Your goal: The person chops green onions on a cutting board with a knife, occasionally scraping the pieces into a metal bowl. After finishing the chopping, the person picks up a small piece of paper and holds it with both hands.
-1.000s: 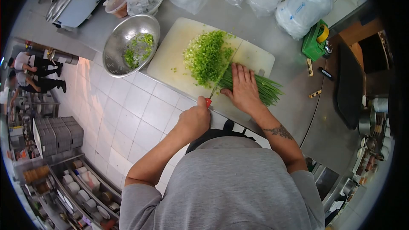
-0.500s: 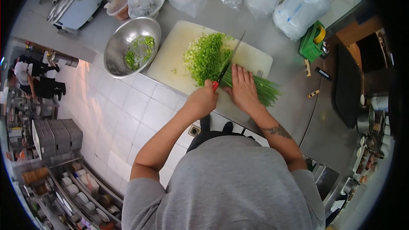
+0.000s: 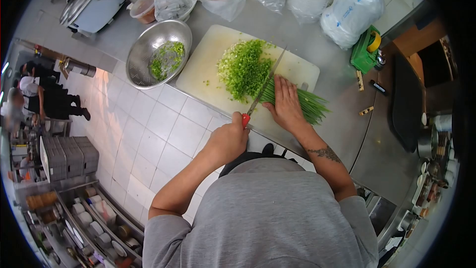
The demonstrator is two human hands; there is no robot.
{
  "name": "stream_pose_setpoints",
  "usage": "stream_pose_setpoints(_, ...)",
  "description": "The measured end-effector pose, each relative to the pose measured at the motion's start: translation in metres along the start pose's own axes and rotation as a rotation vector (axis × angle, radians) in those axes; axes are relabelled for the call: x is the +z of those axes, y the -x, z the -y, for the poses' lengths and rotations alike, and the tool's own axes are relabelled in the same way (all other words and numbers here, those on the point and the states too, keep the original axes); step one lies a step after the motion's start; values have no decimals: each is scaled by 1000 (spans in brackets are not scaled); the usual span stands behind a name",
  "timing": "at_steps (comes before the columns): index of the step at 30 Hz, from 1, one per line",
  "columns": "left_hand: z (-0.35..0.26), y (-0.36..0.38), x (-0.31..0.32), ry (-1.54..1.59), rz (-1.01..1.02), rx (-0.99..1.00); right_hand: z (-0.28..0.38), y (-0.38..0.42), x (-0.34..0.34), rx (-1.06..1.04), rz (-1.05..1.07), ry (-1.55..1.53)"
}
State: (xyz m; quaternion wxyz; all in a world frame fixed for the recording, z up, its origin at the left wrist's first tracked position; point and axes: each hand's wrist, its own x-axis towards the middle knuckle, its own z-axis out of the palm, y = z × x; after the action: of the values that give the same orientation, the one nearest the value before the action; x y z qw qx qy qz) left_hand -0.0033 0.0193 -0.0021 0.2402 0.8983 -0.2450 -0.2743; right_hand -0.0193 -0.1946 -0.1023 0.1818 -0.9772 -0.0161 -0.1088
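Pins long green stalks (image 3: 313, 104), overhanging white board's (image 3: 201, 69) right edge, under flat right hand (image 3: 288, 110), clenching red-handled knife (image 3: 256, 101) crosswise in left fist (image 3: 229, 139).

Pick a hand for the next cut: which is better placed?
Left, most likely. The left hand holds the red-handled knife between the chopped pile and the uncut green stalks. The right hand rests on the stalks, better placed to steady them.

There is one knife (image 3: 255, 102), one bunch of stalks (image 3: 313, 106), one cutting board (image 3: 197, 80) and one colander (image 3: 141, 63).
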Motion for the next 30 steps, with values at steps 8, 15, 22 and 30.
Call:
stream_pose_setpoints(8, 2, -16, 16, -69, 21, -44, 5, -1, 3, 15, 36, 128)
stream_pose_setpoints(15, 11, -74, 26, 30, -65, 76, 4, -1, 3, 6, 34, 162)
stream_pose_setpoints(22, -2, -30, 1, 40, -23, 30, 4, -1, 8, 23, 17, 134)
stream_pose_setpoints(30, -5, 4, -2, -43, 38, -18, 3, 0, 5, 2, 12, 117)
